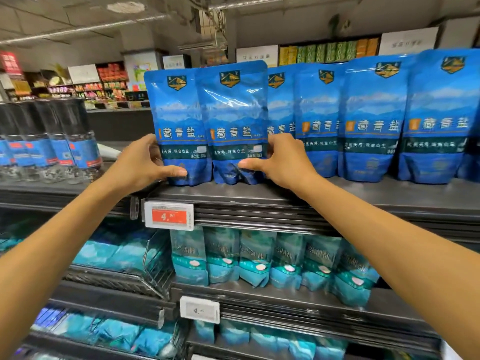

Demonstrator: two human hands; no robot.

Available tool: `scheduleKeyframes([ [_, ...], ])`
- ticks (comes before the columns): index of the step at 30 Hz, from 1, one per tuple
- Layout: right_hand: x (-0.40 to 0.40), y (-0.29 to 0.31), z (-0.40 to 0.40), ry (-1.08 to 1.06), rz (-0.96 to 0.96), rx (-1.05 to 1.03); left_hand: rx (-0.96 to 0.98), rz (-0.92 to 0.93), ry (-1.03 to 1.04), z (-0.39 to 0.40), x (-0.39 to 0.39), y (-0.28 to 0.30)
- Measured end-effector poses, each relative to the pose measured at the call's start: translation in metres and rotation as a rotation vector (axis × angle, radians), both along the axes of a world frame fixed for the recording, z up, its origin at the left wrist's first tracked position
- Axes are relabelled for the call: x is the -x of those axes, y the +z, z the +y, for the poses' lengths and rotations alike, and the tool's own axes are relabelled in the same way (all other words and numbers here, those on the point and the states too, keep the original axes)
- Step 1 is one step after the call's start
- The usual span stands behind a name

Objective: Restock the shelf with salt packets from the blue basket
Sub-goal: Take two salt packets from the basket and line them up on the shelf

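My left hand (pixel 145 162) clamps the left blue salt pouch (pixel 179 126), thumb on its lower front; my right hand (pixel 280 162) clamps the neighbouring pouch (pixel 233 120) likewise. Both pouches stand upright, long axis vertical, bases on the top shelf (pixel 363 196), touching each other, each directly ahead of its hand. Labels read 藏青盐. Price tag (pixel 169 216) below shows "4." Blue basket unseen.
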State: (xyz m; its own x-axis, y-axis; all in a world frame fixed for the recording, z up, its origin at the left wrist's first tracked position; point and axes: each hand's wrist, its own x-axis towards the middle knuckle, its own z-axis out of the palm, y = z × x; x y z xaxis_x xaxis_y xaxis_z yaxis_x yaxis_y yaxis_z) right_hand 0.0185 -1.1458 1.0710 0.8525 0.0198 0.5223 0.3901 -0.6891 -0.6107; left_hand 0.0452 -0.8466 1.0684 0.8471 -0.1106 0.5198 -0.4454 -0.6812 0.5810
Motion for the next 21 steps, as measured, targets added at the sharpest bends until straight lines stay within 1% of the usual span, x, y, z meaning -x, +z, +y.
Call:
scheduleKeyframes([
  [3,0.004,0.002,-0.001,0.012,0.030,-0.024,0.012,0.009,0.059,-0.005,0.003,-0.007],
  [9,0.014,-0.002,-0.002,0.002,0.022,-0.009,0.005,-0.052,0.124,-0.012,0.014,-0.013],
  [13,0.019,-0.004,-0.003,-0.006,0.032,0.012,0.075,-0.119,0.178,-0.017,0.021,-0.016],
  [16,0.025,-0.005,-0.004,-0.021,0.044,0.035,0.102,-0.115,0.195,-0.018,0.026,-0.016],
  [18,0.031,-0.007,-0.003,-0.032,0.007,0.043,0.105,-0.137,0.217,-0.017,0.030,-0.017],
  [21,0.044,-0.008,-0.002,-0.041,-0.093,0.025,0.131,-0.218,0.255,-0.017,0.038,-0.021],
])
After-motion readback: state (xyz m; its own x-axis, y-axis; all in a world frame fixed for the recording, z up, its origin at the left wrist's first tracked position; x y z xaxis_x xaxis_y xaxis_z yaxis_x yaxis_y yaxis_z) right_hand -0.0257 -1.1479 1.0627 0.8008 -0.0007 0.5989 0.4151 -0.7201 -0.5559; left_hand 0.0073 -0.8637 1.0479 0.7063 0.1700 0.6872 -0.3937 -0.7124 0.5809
